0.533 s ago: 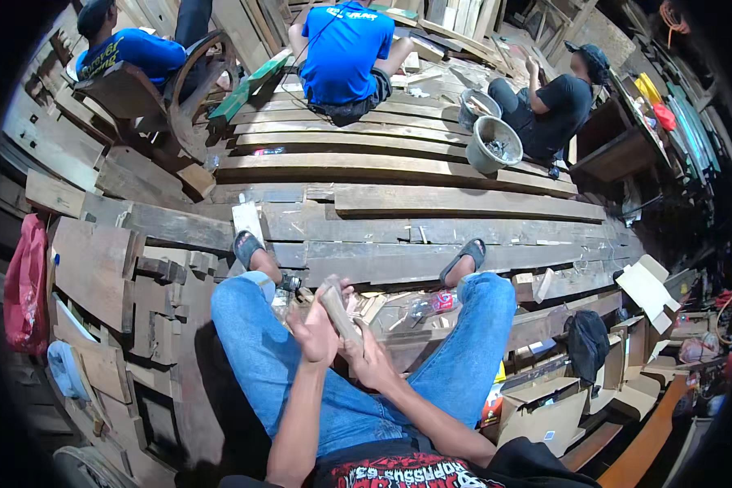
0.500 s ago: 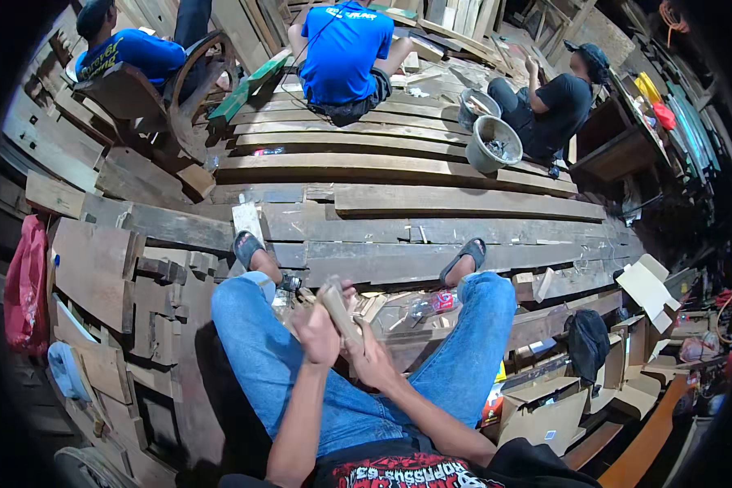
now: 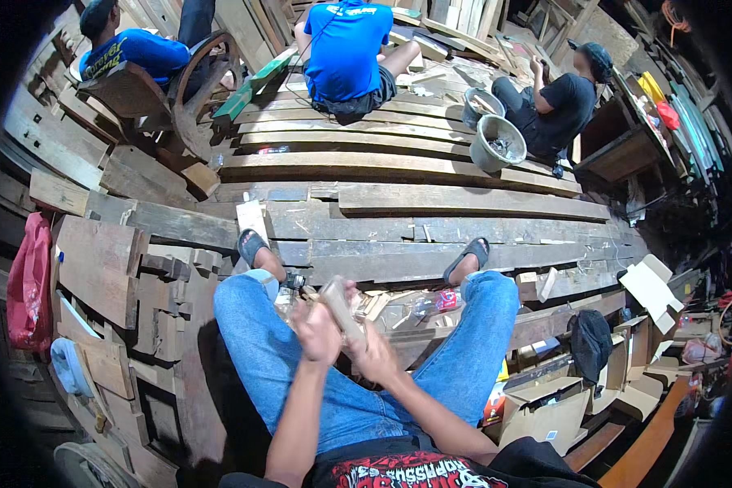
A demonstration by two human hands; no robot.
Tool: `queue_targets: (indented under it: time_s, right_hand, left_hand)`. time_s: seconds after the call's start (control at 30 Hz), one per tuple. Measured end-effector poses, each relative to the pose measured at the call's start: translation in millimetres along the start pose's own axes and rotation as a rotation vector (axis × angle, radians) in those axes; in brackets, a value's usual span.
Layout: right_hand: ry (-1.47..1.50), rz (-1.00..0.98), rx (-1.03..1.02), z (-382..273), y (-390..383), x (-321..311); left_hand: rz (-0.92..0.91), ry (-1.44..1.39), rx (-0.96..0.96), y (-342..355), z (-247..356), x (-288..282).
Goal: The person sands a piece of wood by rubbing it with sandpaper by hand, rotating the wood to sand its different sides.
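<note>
Between my knees I hold a pale, narrow piece of wood (image 3: 343,311), tilted with its far end up and to the left. My right hand (image 3: 372,355) is closed round its near end. Against its left side, my left hand (image 3: 319,332) is curled, with what look like fingertips showing past the far edge. Motion smears the left fingers, so whether they also hold something thin against the wood cannot be made out. Wood offcuts (image 3: 376,306) lie on the floor just beyond the hands, beside a clear plastic bottle with a red label (image 3: 445,302).
Long planks (image 3: 472,199) cover the floor ahead. Three people sit beyond: one on a wooden chair (image 3: 130,91), one in a blue shirt (image 3: 346,49), one beside two buckets (image 3: 498,143). Stacked boards (image 3: 98,260) stand at left; cardboard boxes (image 3: 545,415) and a black bag (image 3: 590,346) at right.
Both hands stay at the piece of wood, nearly in the same place, with the left still blurred by motion. The whole view has shifted slightly.
</note>
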State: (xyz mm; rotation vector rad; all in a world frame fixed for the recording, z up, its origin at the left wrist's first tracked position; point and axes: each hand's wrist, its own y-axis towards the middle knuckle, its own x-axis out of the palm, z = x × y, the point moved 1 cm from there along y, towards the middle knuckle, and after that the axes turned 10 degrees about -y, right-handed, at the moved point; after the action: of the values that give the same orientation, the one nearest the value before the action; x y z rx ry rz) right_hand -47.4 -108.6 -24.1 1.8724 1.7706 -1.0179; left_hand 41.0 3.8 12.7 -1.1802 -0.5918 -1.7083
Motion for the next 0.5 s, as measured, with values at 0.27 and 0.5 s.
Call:
queue_targets:
  time_s: [0.27, 0.5]
  right_hand:
    - [0.115, 0.017, 0.063, -7.4, 4.3, -16.6]
    - [0.24, -0.01, 0.093, -10.3, 20.3, -16.7]
  left_hand:
    - [0.025, 0.034, -0.012, -2.6, -12.1, 14.9]
    - [0.089, 0.231, -0.026, -9.5, -25.8, 10.2]
